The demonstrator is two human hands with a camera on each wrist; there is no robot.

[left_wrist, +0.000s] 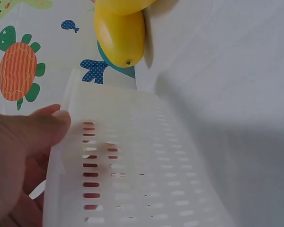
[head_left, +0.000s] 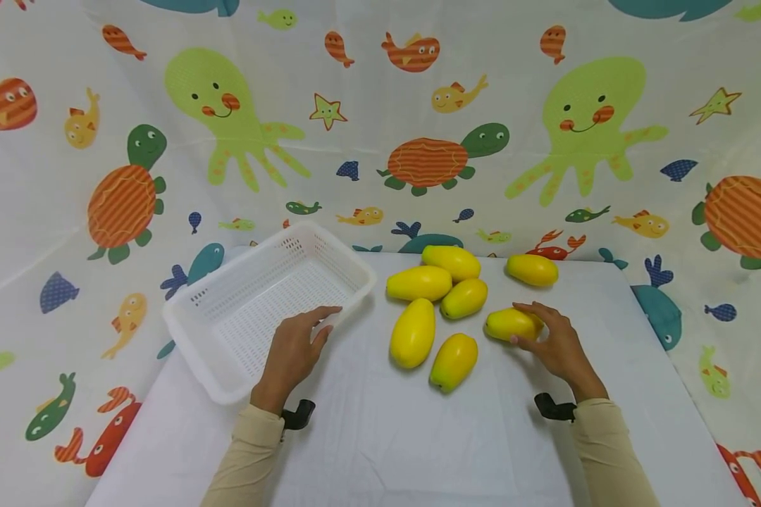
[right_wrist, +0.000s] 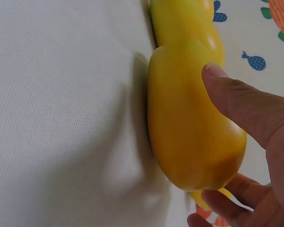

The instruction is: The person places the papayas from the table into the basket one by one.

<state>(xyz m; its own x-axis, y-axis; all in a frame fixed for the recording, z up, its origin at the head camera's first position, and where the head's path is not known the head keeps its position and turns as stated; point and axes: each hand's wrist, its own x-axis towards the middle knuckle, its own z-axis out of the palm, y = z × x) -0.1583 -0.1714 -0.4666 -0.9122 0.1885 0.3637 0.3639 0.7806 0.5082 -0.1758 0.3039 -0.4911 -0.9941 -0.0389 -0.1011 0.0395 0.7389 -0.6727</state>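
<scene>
Several yellow papayas lie on the white cloth. My right hand is around the near end of one papaya, its thumb on one side and fingers on the other. In the right wrist view the thumb lies against that papaya, which still rests on the cloth. At the left stands a white perforated plastic basket. My left hand holds its right rim between thumb and fingers. Through the slots of the basket wall, parts of the fingers show in the left wrist view.
Left of the right hand are grouped papayas, among them a large one and a greenish-tipped one. Another papaya lies alone farther back. A sea-animal printed curtain hangs behind and beside the cloth-covered table.
</scene>
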